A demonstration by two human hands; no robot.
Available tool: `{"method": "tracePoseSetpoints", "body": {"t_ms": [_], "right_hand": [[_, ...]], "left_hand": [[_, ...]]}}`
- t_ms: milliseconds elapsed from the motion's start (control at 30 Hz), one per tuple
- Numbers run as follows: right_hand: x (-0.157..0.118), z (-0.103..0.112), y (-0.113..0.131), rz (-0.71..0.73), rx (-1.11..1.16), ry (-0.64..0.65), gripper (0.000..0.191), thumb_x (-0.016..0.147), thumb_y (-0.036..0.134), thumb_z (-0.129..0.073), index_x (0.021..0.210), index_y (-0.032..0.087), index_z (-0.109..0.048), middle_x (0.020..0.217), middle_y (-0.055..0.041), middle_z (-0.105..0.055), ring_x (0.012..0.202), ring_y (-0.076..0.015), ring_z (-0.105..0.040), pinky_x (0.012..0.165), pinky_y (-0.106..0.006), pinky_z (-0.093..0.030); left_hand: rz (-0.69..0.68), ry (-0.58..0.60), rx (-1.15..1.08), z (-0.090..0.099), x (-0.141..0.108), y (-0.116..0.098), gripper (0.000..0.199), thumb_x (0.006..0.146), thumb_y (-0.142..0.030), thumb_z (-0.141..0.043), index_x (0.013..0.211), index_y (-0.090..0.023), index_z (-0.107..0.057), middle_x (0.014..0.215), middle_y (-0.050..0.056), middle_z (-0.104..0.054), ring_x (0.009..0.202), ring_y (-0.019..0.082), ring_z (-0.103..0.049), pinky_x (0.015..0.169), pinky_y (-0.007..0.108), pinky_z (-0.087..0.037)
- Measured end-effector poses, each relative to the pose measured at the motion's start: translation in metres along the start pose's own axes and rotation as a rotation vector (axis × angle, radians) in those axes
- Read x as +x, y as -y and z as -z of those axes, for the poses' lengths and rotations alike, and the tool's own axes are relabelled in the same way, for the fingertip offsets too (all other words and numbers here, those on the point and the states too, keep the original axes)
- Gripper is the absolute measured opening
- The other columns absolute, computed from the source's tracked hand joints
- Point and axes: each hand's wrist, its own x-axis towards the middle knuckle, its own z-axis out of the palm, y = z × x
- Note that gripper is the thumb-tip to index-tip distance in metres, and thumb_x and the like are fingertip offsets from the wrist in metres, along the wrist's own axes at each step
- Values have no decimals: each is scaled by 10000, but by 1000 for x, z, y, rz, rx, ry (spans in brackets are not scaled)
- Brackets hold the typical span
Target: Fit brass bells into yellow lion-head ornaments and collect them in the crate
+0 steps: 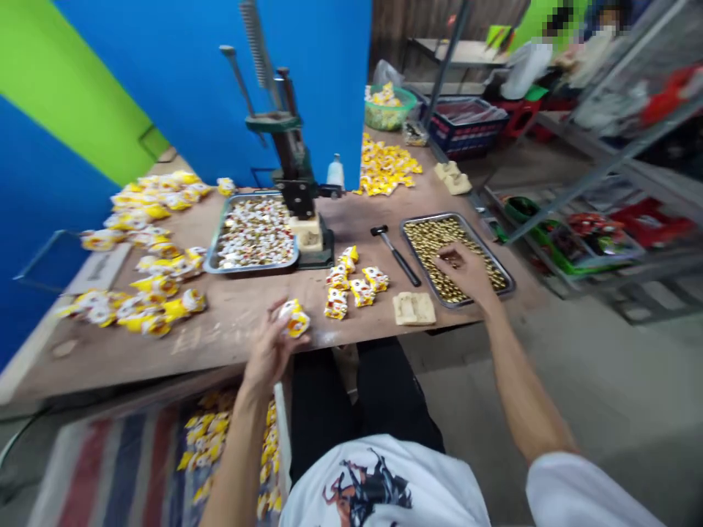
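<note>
My left hand [273, 340] is closed around a small yellow and white figure [295, 319] at the table's front edge. Over the tray of gold-coloured pieces [431, 282] is my right hand [464, 269], its fingertips drawn together among the pieces; whether anything is between them is too small to tell. Several more yellow and white figures [362, 292] lie between my hands. A black-handled hammer [396, 256] rests left of the gold tray, with a cream block [414, 309] in front of it.
A hand press [294, 176] stands at the back beside a tray of small white and red pieces [255, 233]. Figures [154, 293] are heaped on the left. Behind are yellow parts [387, 167] and a green basket [389, 110]. Metal shelving [604, 157] is at right.
</note>
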Motion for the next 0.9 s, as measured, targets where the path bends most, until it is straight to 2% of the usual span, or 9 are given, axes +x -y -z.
{"method": "tracePoseSetpoints", "body": {"t_ms": [67,133,233,333,433,533,733,900], "right_hand": [[-16,-24,37,11,142,12,266,1012,473,-815,1118,231,-779,1072,-77,-822,967,-250,-796,886,-388,-674],[-32,-56,81,44,275,112,239,1018,439,-836,1154,245,-807,1100,-71,-843,1001,-249,-815,921,-390,-683],[-52,-105,143,174,438,240,151,1037,355,-835,1152,256,-841,1139,-64,-866,1054,-251,-831,998,-414,-679],[-60,-140,181,273,517,233,121,1058,293,-810,1166,264,-857,1161,-68,-871,1084,-257,-830,1018,-441,-673],[-62,-153,193,306,510,218,143,1071,258,-787,1191,283,-860,1162,-67,-870,1107,-266,-823,1022,-467,-668],[-65,-154,193,332,501,225,166,1071,228,-780,1205,288,-859,1160,-65,-870,1099,-262,-824,1023,-466,-669],[-75,-154,195,354,474,220,169,1066,199,-774,1194,285,-845,1162,-62,-864,1100,-267,-818,1027,-470,-667],[-85,-152,204,354,380,257,327,1094,201,-724,1399,307,-776,1258,-74,-838,1186,-281,-788,1083,-487,-654]], "left_hand": [[-30,31,32,-9,-3,1,602,798,-405,-976,1286,-253,-657,1225,67,-727,904,203,-747,579,261,-641],[-74,68,53,-15,-4,1,571,830,-412,-956,1285,-248,-653,1226,71,-710,918,200,-732,574,246,-614],[-105,130,83,-20,-8,-1,604,896,-417,-914,1403,-263,-625,1260,86,-724,945,190,-714,592,220,-573],[-102,170,116,-23,-16,1,608,941,-441,-882,1449,-277,-591,1167,64,-745,866,157,-678,564,188,-482],[-112,168,95,-26,-24,5,536,979,-505,-830,1406,-297,-581,1080,25,-692,842,155,-658,603,205,-518],[-103,161,39,-30,-29,9,517,1020,-597,-748,1392,-310,-532,1080,18,-651,851,171,-671,642,256,-594],[-166,95,131,-34,-35,14,511,1089,-703,-581,1395,-296,-541,973,12,-620,732,161,-617,604,263,-544],[-234,108,254,-28,-47,14,472,1116,-653,-568,1415,-287,-556,933,23,-613,713,180,-562,640,308,-509]]}}
